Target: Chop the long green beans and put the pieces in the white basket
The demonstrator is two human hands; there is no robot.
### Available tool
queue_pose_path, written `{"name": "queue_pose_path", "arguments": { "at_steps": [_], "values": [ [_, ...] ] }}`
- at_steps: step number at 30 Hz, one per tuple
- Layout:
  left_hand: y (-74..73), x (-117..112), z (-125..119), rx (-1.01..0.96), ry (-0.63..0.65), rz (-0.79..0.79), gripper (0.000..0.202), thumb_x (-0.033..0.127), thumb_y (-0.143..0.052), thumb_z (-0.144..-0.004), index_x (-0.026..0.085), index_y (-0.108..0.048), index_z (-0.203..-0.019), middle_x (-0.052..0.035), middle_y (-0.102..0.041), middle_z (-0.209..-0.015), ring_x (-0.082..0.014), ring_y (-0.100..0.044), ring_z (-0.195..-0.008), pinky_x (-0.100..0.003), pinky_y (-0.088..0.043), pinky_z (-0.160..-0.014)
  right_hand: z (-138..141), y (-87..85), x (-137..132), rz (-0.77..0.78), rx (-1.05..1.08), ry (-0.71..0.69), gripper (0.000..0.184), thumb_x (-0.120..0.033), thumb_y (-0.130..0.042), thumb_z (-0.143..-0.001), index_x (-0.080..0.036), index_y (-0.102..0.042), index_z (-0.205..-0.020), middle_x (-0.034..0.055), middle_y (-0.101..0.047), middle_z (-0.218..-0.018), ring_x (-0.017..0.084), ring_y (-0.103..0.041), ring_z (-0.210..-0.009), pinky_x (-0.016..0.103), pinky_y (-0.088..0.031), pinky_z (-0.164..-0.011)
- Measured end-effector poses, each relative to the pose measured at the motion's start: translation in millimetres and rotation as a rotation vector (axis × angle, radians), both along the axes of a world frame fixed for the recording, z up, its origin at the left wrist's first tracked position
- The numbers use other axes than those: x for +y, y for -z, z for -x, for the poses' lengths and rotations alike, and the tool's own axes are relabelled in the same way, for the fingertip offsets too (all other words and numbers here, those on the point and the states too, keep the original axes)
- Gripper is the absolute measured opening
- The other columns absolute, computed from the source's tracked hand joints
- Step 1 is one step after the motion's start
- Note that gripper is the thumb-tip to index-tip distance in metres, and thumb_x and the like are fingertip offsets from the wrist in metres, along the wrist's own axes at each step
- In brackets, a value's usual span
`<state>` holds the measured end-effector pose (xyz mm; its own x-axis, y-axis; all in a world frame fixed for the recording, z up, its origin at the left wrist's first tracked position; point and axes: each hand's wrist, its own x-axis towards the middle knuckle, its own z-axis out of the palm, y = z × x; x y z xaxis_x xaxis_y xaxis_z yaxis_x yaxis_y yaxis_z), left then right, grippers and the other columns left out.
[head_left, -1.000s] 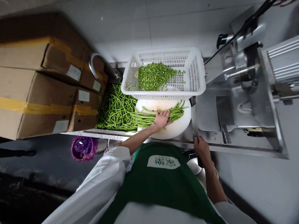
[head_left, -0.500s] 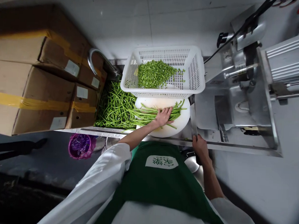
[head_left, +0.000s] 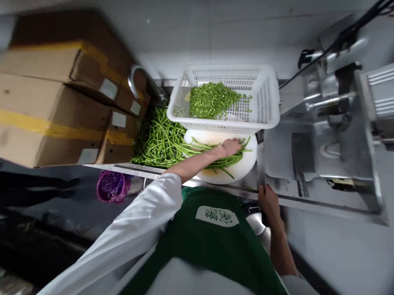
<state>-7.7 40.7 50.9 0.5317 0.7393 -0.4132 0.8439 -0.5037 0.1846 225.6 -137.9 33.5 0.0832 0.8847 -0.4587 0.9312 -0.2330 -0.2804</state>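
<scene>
Left hand has shifted toward the right ends of green stalks lying left-to-right, fingers curled, pinch unclear; right hand clenches a knife.

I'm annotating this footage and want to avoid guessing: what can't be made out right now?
In the head view:
- Long green beans: those under the left hand are covered by it.
- Knife: handle mostly hidden by the right hand.
- Cutting board: far edge hidden by the white basket.
- Carton labels: print too small and blurred.
- Ribbed metal housing: cut off by the right edge.
</scene>
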Motion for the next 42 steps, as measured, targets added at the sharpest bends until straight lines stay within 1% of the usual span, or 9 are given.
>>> {"name": "queue_pose_path", "arguments": {
  "at_steps": [3, 10, 14, 20, 25, 31, 33, 36, 42],
  "values": [
    [-0.5, 3, -4, -0.032, 0.014, 0.045, 0.030, 0.011, -0.062, -0.086, 0.009, -0.072, -0.114, -0.0207, -0.063, -0.129, -0.0309, -0.067, -0.112, -0.037, -0.057, -0.090, -2, 5.6, -1, -0.006, 0.003, 0.008, 0.042, -0.032, -0.034, -0.101, -0.010, -0.068, -0.112, 0.0150, -0.070, -0.089, 0.024, -0.060, -0.077, 0.031, -0.037, -0.070],
    [2.0, 29, 0, -0.144, -0.214, 0.249, 0.026, 0.014, -0.064, -0.085, 0.004, -0.073, -0.107, -0.0189, -0.074, -0.107, -0.0260, -0.072, -0.097, -0.029, -0.055, -0.085, 7, -1.1, -1, 0.046, 0.024, 0.047, 0.043, -0.031, -0.032, -0.101, -0.011, -0.068, -0.114, 0.0146, -0.070, -0.090, 0.024, -0.061, -0.079, 0.031, -0.038, -0.071],
    [7.9, 44, 9, -0.158, -0.195, 0.243, 0.020, 0.009, -0.058, -0.084, 0.004, -0.074, -0.095, -0.0152, -0.075, -0.097, -0.0233, -0.069, -0.089, -0.028, -0.053, -0.082, 7, -5.2, 1, 0.063, 0.011, 0.052, 0.041, -0.031, -0.033, -0.102, -0.010, -0.067, -0.116, 0.0145, -0.071, -0.092, 0.024, -0.062, -0.082, 0.030, -0.037, -0.072],
    [14.1, 48, 17, -0.327, -0.145, 0.187, 0.024, 0.014, -0.054, -0.087, 0.010, -0.070, -0.105, -0.0078, -0.072, -0.099, -0.0171, -0.064, -0.086, -0.026, -0.049, -0.084, 7, -7.1, 0, 0.059, 0.013, 0.051, 0.040, -0.030, -0.033, -0.104, -0.011, -0.066, -0.115, 0.0143, -0.071, -0.094, 0.023, -0.063, -0.083, 0.030, -0.037, -0.072],
    [24.7, 45, 28, -0.490, -0.077, 0.338, 0.019, 0.026, -0.068, -0.083, 0.012, -0.074, -0.094, -0.0014, -0.071, -0.086, -0.0128, -0.059, -0.073, -0.024, -0.047, -0.076, 8, -7.9, 0, 0.070, 0.023, 0.058, 0.039, -0.029, -0.033, -0.104, -0.010, -0.065, -0.118, 0.0147, -0.072, -0.095, 0.023, -0.064, -0.084, 0.030, -0.037, -0.073],
    [39.3, 40, 44, -0.747, -0.357, 0.423, 0.022, 0.023, -0.065, -0.085, 0.007, -0.076, -0.095, -0.0034, -0.069, -0.074, -0.0111, -0.055, -0.061, -0.025, -0.048, -0.066, 7, -5.5, -1, 0.074, 0.049, 0.079, 0.037, -0.029, -0.035, -0.104, -0.011, -0.064, -0.119, 0.0152, -0.072, -0.099, 0.023, -0.065, -0.085, 0.029, -0.036, -0.073],
    [39.8, 38, 49, -0.676, -0.359, 0.322, 0.018, 0.013, -0.064, -0.080, 0.007, -0.076, -0.092, -0.0036, -0.069, -0.073, -0.0121, -0.056, -0.062, -0.025, -0.048, -0.066, 7, -5.7, -1, 0.072, 0.057, 0.079, 0.036, -0.028, -0.036, -0.104, -0.012, -0.064, -0.120, 0.0145, -0.072, -0.098, 0.023, -0.065, -0.085, 0.029, -0.036, -0.073],
    [36.2, 33, 54, -0.490, -0.234, 0.149, 0.022, 0.003, -0.058, -0.076, 0.009, -0.077, -0.085, -0.0057, -0.070, -0.075, -0.0160, -0.061, -0.070, -0.027, -0.049, -0.073, 8, -6.8, 0, 0.074, 0.056, 0.071, 0.036, -0.028, -0.035, -0.104, -0.012, -0.065, -0.118, 0.0143, -0.072, -0.096, 0.023, -0.065, -0.084, 0.029, -0.035, -0.073],
    [26.0, 28, 45, -0.226, -0.214, 0.006, 0.027, 0.006, -0.048, -0.088, 0.006, -0.075, -0.093, -0.0181, -0.072, -0.102, -0.0251, -0.068, -0.091, -0.034, -0.052, -0.088, 7, -5.1, 0, 0.073, 0.029, 0.065, 0.036, -0.028, -0.035, -0.104, -0.012, -0.066, -0.115, 0.0143, -0.072, -0.095, 0.023, -0.065, -0.082, 0.029, -0.035, -0.071]
  ]
}}
